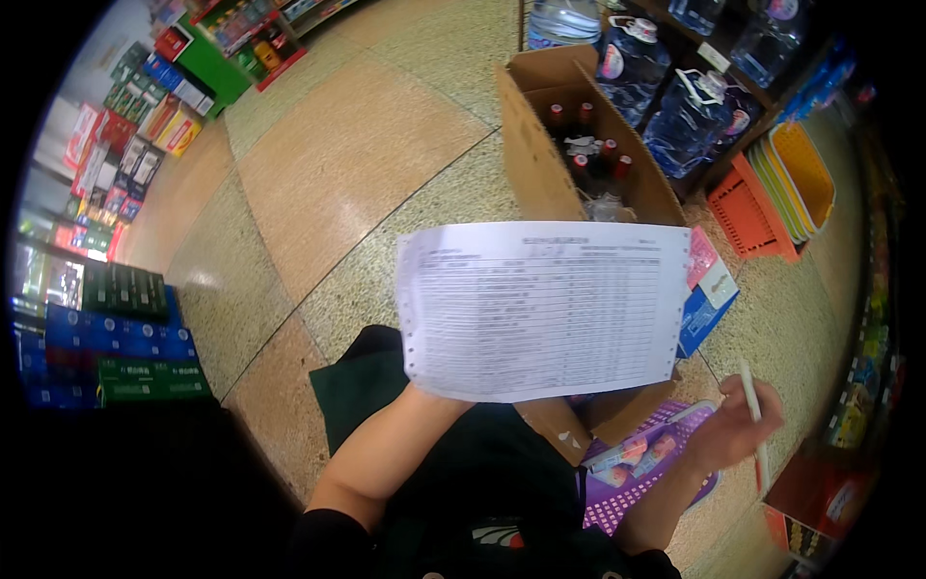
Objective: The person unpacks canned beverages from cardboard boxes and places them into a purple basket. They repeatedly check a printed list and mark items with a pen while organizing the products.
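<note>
A printed paper sheet point(542, 311) with punched edges and a table of rows is spread out before me. My left hand point(434, 394) holds it from beneath at its near left edge; the fingers are hidden behind the paper. To the right of the sheet, my right hand point(738, 427) is closed around a white pen point(752, 398) that stands roughly upright. Beyond the sheet is an open cardboard box point(535, 145) with several dark red-capped bottles point(610, 148). Below my right hand a purple plastic basket point(615, 499) holds several small packages point(651, 452).
Large water bottles point(691, 119) stand at the upper right beside stacked orange, green and yellow baskets point(752, 210). Blue and green cartons point(145, 333) are piled at the left. Another open cardboard box point(622, 420) lies partly under the sheet. Shelves with goods point(861, 376) line the right edge.
</note>
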A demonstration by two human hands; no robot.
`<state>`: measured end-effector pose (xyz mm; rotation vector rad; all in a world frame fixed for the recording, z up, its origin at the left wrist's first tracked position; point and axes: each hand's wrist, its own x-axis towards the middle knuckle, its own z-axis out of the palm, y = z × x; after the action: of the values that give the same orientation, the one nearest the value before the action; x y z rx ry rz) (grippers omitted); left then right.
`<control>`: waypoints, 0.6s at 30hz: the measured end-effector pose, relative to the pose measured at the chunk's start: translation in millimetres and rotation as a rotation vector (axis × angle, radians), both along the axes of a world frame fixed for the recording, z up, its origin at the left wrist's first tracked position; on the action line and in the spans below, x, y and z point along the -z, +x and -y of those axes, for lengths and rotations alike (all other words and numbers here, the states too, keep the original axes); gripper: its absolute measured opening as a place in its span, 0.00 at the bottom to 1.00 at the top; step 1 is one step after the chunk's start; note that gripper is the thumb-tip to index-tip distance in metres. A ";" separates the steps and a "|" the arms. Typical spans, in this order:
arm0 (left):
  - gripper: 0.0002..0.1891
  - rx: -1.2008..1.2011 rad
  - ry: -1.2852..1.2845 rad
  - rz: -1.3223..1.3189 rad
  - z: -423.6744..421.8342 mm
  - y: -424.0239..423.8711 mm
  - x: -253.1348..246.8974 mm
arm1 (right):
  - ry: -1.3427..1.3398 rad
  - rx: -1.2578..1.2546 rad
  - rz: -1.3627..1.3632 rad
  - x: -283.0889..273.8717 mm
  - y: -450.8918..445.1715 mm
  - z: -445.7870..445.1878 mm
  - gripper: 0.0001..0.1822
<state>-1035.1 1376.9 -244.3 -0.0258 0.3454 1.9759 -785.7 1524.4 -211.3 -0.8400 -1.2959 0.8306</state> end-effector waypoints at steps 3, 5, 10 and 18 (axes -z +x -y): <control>0.20 0.013 -0.076 0.057 -2.6 9.5 -11.2 | 0.305 -0.204 0.053 -21.3 -26.4 29.5 0.15; 0.20 0.034 -0.071 0.067 -2.6 11.0 -8.2 | 0.335 -0.424 0.066 -32.6 -42.7 50.6 0.13; 0.18 -0.028 -0.086 -0.085 -5.6 18.6 -8.1 | 0.284 -0.777 0.117 -35.3 -66.3 71.6 0.16; 0.17 -0.007 0.034 -0.037 -5.5 18.8 -4.6 | 0.372 -0.802 0.219 -40.8 -90.4 77.0 0.11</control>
<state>-1016.3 1382.4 -239.7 0.0314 0.3363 1.9909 -876.1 1447.3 -170.5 -0.0854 -1.9525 1.0776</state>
